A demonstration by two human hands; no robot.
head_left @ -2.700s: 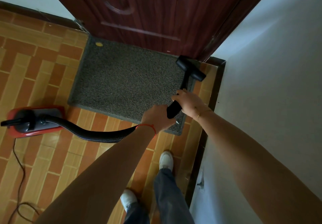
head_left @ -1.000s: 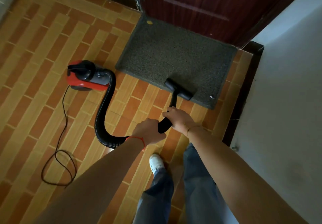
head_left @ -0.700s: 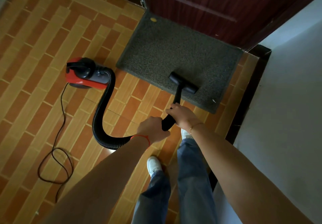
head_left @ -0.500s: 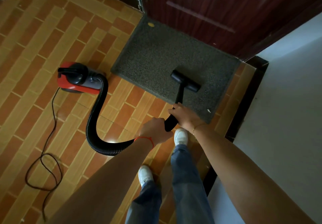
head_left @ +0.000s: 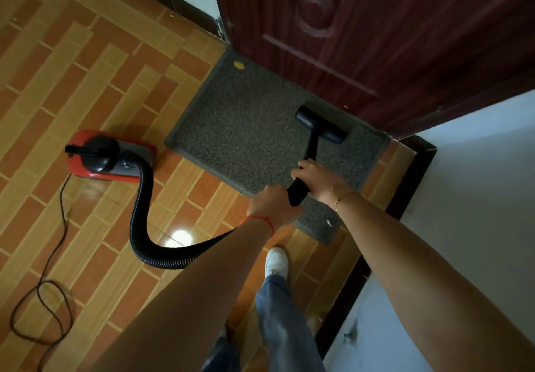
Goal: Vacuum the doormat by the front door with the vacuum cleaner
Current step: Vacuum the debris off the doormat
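Grey, speckled doormat (head_left: 246, 128) flat on orange brick-pattern floor tiles (head_left: 86, 67), far edge against dark red-brown door (head_left: 376, 24). Small yellow spot (head_left: 239, 65) near mat's far left corner; white fleck (head_left: 328, 222) near its near right corner.

Black floor nozzle (head_left: 320, 124) down on mat's far right part, close to door, black wand (head_left: 304, 174) running back from it toward both hands. Right hand (head_left: 320, 182) wrapped around wand from the right side, thin gold bracelet (head_left: 340, 199) at wrist. Left hand (head_left: 273, 203) just behind, closed around wand's rear end where ribbed hose joins — red string (head_left: 260, 219) at wrist.

Black ribbed hose (head_left: 139, 215) looping from under left forearm across tiles to red-and-black vacuum cleaner body (head_left: 107, 155), parked on floor just left of mat's near left corner, not touching it. Thin black power cord (head_left: 49, 270) trailing from body toward lower left, coiled in a loose loop.

White shoe (head_left: 276, 260) and blue denim leg (head_left: 285, 319) on tiles just short of mat — pale wall (head_left: 477, 197) with dark skirting (head_left: 405, 183) at right.
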